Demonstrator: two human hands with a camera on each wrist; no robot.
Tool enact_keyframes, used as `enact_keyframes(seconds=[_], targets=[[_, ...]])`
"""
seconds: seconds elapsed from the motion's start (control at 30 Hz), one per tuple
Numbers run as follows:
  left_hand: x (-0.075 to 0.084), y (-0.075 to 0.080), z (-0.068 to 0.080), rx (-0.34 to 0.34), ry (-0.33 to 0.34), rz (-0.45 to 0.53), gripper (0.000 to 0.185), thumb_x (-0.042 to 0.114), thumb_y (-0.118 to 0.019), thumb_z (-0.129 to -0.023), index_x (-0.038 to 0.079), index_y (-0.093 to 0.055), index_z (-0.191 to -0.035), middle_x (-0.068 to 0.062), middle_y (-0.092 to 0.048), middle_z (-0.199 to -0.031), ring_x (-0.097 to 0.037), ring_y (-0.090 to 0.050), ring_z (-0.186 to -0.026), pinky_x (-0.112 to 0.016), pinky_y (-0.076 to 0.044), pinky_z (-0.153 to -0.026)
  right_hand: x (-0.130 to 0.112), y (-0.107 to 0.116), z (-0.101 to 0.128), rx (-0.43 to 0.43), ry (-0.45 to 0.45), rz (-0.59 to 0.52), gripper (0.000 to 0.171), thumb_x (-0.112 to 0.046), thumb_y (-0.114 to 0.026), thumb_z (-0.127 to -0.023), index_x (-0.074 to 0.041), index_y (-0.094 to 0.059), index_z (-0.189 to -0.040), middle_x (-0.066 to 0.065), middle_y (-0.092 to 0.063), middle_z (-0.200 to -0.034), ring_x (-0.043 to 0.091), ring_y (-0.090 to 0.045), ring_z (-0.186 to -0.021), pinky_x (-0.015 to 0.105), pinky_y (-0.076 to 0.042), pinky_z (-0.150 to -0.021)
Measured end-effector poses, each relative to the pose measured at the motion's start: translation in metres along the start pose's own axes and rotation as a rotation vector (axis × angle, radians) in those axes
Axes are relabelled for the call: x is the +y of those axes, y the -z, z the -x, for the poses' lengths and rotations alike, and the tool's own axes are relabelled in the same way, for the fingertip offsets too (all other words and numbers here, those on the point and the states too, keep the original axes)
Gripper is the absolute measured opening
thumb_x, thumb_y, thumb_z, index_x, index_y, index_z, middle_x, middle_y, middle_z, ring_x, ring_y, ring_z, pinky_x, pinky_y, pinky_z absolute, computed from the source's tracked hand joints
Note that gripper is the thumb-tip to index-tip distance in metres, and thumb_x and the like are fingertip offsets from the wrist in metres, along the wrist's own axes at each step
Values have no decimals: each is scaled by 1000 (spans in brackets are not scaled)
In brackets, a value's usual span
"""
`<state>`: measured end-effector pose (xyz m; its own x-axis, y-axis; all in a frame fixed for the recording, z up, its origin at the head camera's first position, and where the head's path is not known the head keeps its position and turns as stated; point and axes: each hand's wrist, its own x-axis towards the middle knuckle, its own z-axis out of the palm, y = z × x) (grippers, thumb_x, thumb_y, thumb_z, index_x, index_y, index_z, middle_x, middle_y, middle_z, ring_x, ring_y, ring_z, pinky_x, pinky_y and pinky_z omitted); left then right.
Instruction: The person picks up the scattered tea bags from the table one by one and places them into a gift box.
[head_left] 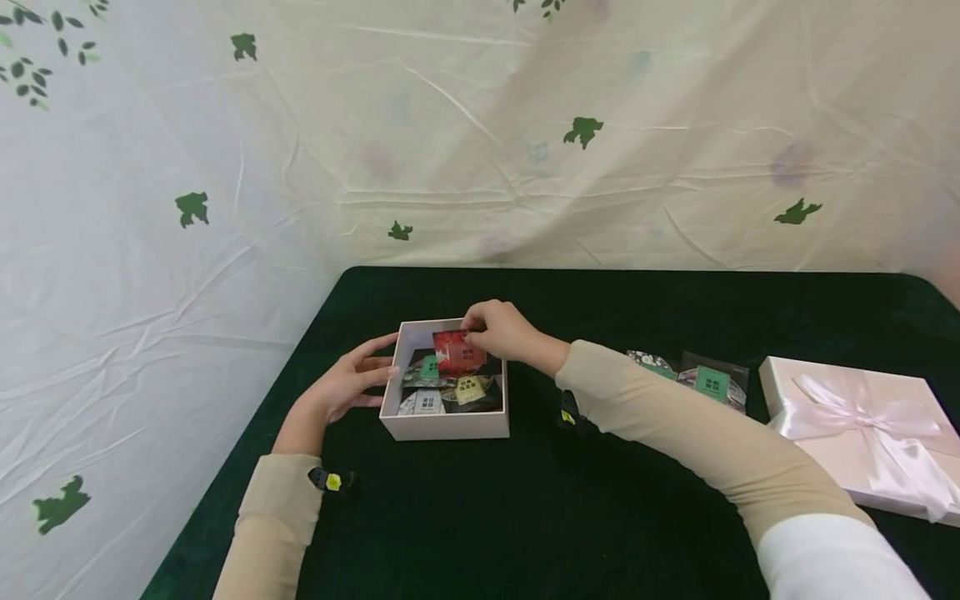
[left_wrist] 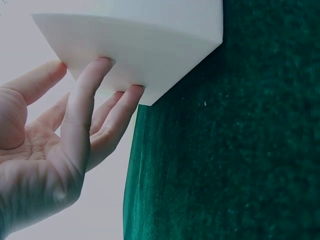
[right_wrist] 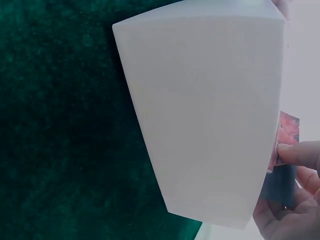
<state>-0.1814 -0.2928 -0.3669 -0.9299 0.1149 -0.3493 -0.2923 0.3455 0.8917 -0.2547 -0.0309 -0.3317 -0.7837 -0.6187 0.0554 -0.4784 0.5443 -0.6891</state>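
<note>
My right hand (head_left: 513, 335) pinches a red picture card (head_left: 456, 355) between thumb and fingers at the far right corner of an open white box (head_left: 450, 428). In the right wrist view, the card's upper part (right_wrist: 288, 129) stands out beyond the box rim, and a dark flat piece shows below the thumb. My left hand (head_left: 341, 390) touches the box's left side with extended fingertips (left_wrist: 134, 92). Inside the box lie more cards: one with a green patch (head_left: 429, 367), a yellow-patched one (head_left: 470, 390) and a pale grey one (head_left: 428, 403).
Right of the box, two cards with green patches (head_left: 711, 382) lie on the dark green cloth (head_left: 525, 517), partly behind my right sleeve. Beside them sits a pale pink lid (head_left: 832, 379) with a satin ribbon bow (head_left: 866, 421). A white leaf-patterned curtain (head_left: 480, 167) hangs behind.
</note>
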Motion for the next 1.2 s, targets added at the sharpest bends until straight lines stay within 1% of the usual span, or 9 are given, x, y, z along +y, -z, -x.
enact_keyframes(seconds=[0.07,0.17,0.27,0.33,0.57,0.67,0.87,1.07,1.2], targets=[[0,0,0,5,3,-4,66,25,-58,-95,28,-22,-151,-21,-29,-150,-41,-40,-130,-47,-50,-93,0,0,0,-2,-3,1,18,-8,-60,-91,-3,-68,-106,11,-70,-106,20,-63,-91,35,-53,-81],[0,-1,0,7,3,-4,66,25,-58,-95,28,-23,-151,-21,-29,-150,-41,-40,-130,-47,-50,-93,1,0,0,8,-3,0,23,-8,-60,-90,-4,-66,-112,12,-67,-113,22,-62,-103,37,-51,-89],[0,-1,0,6,0,-5,66,24,-58,-95,28,-22,-151,-21,-29,-151,-41,-39,-130,-48,-50,-94,2,1,1,36,3,-6,28,-7,-59,-90,-3,-63,-118,12,-64,-120,24,-58,-114,40,-47,-97],[1,-1,0,5,-3,-5,67,24,-58,-95,28,-22,-151,-21,-29,-151,-41,-39,-130,-48,-49,-94,3,3,2,61,15,-8,31,-6,-59,-90,-2,-62,-120,13,-63,-123,26,-56,-116,41,-46,-99],[2,-1,-1,17,3,-8,66,25,-58,-95,29,-23,-151,-20,-29,-151,-41,-39,-131,-50,-49,-95,7,11,7,128,42,-16,30,-4,-59,-89,-2,-64,-118,14,-63,-123,27,-56,-118,42,-47,-98],[2,-1,0,14,6,-10,67,26,-59,-95,29,-23,-151,-20,-29,-151,-41,-39,-131,-50,-49,-95,9,16,12,137,35,-16,29,-5,-60,-89,-2,-64,-118,14,-62,-124,27,-55,-119,42,-46,-99],[2,-1,1,6,4,-18,68,26,-58,-95,27,-21,-152,-22,-27,-151,-41,-38,-130,-49,-48,-95,16,31,23,162,28,20,30,-8,-62,-90,-3,-62,-120,15,-59,-126,31,-52,-119,45,-43,-101],[2,-1,3,4,1,-17,68,26,-58,-95,27,-20,-152,-22,-27,-152,-41,-38,-131,-49,-48,-96,23,48,34,180,5,28,32,-11,-62,-90,-3,-62,-121,15,-59,-127,32,-51,-118,46,-42,-101],[3,-2,4,-10,-3,-13,69,26,-58,-95,27,-19,-152,-22,-25,-152,-41,-36,-132,-49,-47,-97,28,58,43,200,-24,24,33,-12,-63,-90,-3,-61,-122,16,-58,-127,34,-51,-117,48,-43,-98]])
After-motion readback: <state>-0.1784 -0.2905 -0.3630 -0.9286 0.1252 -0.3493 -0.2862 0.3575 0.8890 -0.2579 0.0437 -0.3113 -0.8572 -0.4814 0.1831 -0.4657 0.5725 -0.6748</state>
